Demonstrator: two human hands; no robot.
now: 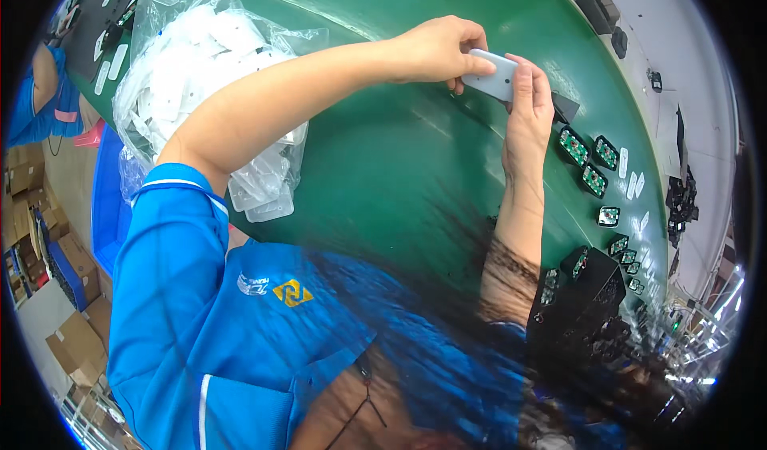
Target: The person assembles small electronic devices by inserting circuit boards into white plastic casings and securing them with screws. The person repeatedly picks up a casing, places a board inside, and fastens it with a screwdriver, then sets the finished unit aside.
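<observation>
I have both hands on one part, a pale plastic cover (497,83), held up over the far side of the green table (383,170). Left hand (435,49) grips its left end, thumb pressed on the face, other fingers curled; arm reaches across from the left. Right hand (527,114) pinches the right end, thumb on the near side, fingers along the far edge. Cover sits tilted between them, small dark holes in the face; its underside I can't see.

Left of the hands, near the forearm: clear plastic bag (300,39), loaded with loose white covers (180,83), a few spilling toward the near edge. Blue bin (106,210) is beside it, further left.

Just beyond the right hand I see a dark block (566,108). Right of that, black housings (574,145) with green boards inside, in a loose run down the table. White strips (623,163) lie among them. Black box (595,286) is nearer, right of the right forearm; loose hair blurs that corner, so I can't read its contents.

Co-worker's blue sleeve (60,59) at far left, cardboard boxes (76,346) below.
</observation>
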